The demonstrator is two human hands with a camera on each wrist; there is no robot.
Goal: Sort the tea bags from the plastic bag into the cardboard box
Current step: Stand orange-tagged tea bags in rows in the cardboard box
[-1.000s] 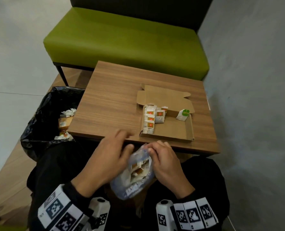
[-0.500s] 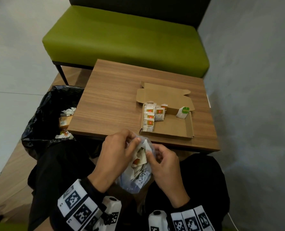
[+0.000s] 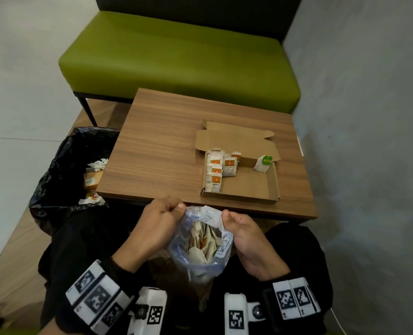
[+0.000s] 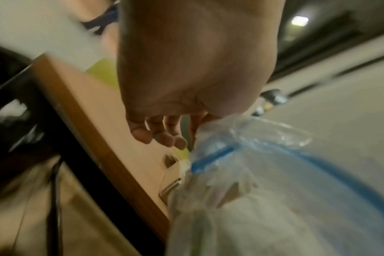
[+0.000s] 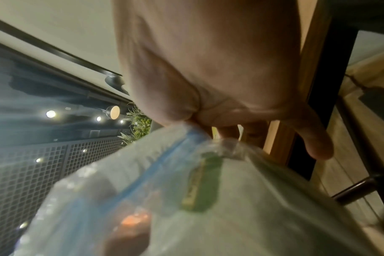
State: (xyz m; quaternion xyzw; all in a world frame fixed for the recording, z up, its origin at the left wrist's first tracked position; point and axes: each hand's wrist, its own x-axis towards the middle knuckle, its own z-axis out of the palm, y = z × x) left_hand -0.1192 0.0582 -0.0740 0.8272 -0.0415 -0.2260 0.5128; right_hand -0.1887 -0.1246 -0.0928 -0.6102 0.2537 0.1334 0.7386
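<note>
A clear plastic bag point(image 3: 201, 247) with a blue zip edge sits in my lap, its mouth pulled wide, with several tea bags point(image 3: 200, 240) inside. My left hand point(image 3: 157, 221) pinches the bag's left rim and my right hand point(image 3: 239, 228) pinches its right rim. The wrist views show the bag point(image 4: 263, 199) point(image 5: 186, 199) close under each hand point(image 4: 186, 86) point(image 5: 208, 78). On the table the open cardboard box point(image 3: 249, 187) holds several red-tagged tea bags point(image 3: 216, 171) along its left side and one green-tagged tea bag point(image 3: 263, 163) at its back right.
The box lies on a small wooden table point(image 3: 162, 151) in front of my knees. A bin with a black liner point(image 3: 62, 170) holding rubbish stands left of the table. A green bench point(image 3: 176, 61) is behind it, a grey wall point(image 3: 369, 165) on the right.
Both hands shifted to the bag's rim and pulled it apart, so the mouth now gapes open and upward. The bag stands more upright in my lap than before.
</note>
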